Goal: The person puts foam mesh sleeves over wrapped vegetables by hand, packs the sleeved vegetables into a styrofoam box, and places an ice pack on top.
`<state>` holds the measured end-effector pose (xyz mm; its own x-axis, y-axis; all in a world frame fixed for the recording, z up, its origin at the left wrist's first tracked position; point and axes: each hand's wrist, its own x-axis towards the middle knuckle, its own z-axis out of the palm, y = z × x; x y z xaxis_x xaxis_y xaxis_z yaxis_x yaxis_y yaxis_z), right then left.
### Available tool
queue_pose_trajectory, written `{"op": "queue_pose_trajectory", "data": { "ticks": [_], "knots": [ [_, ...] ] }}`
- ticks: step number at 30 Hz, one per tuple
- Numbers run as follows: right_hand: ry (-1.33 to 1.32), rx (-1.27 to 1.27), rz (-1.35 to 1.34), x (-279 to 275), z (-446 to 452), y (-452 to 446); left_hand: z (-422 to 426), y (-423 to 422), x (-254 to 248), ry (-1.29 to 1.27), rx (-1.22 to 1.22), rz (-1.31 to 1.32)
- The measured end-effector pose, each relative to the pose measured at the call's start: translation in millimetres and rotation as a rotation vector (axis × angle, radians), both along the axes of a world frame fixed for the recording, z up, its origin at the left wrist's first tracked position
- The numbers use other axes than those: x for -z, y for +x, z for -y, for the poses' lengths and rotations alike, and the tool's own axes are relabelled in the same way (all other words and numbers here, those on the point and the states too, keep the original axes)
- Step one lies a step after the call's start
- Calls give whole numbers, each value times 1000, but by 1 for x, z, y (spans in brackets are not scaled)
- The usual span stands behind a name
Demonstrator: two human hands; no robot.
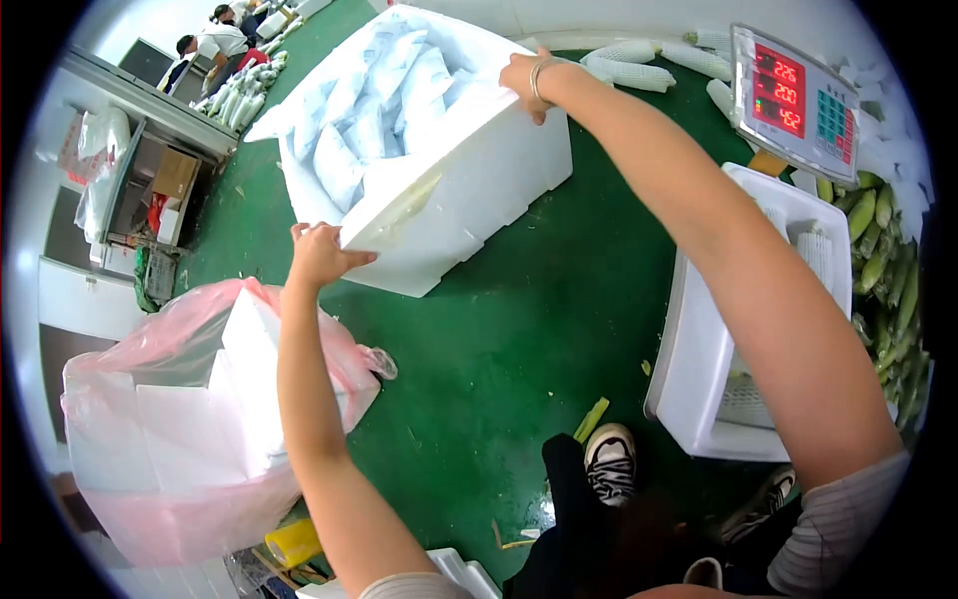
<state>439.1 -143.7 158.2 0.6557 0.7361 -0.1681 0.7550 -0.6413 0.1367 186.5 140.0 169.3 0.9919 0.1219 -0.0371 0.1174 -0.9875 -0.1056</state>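
Note:
A large white foam box [489,190] is tilted in front of me, near the top of the head view. Many pale blue-white pouches that look like ice packs [367,128] fill it. My left hand [321,258] grips the box's near left corner, thumb along the rim. At the near right corner, my right hand [529,82], with a bracelet at the wrist, has its fingers curled over the rim. The far side of the box and its underside are hidden.
A pink plastic bag [120,519] with white foam sheets stands at left. At right are a white bin [679,384], a digital scale [798,105] and corn cobs [878,235]. White netted pieces [631,75] lie behind the box. Two people [215,45] work far off.

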Motion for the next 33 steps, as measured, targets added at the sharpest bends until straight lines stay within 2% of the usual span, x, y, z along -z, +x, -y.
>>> {"op": "queue_pose_trajectory", "data": {
  "ticks": [2,4,6,10,13,15,17,18,20,21,22,24,25,28,31,33],
  "knots": [
    [80,64,-32,5,0,0,0,-2,10,151,-17,16],
    [98,31,-19,-4,8,-19,-5,-15,15,96,39,132],
    [51,39,-71,-13,22,-41,20,-41,6,2,11,110],
    [-77,15,-135,-24,81,-96,93,-107,11,105,71,168],
    [-98,-21,-126,-26,134,-135,140,-158,8,-84,46,118],
    [192,-188,-364,-46,154,-148,157,-180,7,-181,51,169],
    [468,-296,-292,-60,135,-147,163,-183,8,-240,68,264],
    [424,-360,-250,-57,115,-135,167,-185,7,-282,77,332],
    [-65,-232,-312,-41,67,-127,166,-182,9,-268,93,412],
    [-286,-296,-231,-27,51,-126,162,-184,17,-241,83,459],
    [-325,-459,-87,4,38,-117,157,-185,25,-222,80,507],
    [-403,-453,-63,67,4,-91,153,-185,32,-236,67,551],
    [-55,-512,84,49,32,-116,153,-185,34,-232,75,574],
    [-87,-521,167,39,44,-132,160,-184,31,-269,64,570],
    [-8,-621,260,9,45,-144,162,-187,31,-228,64,589],
    [112,-423,214,-46,65,-150,157,-187,33,-208,74,601]
  ]
}}
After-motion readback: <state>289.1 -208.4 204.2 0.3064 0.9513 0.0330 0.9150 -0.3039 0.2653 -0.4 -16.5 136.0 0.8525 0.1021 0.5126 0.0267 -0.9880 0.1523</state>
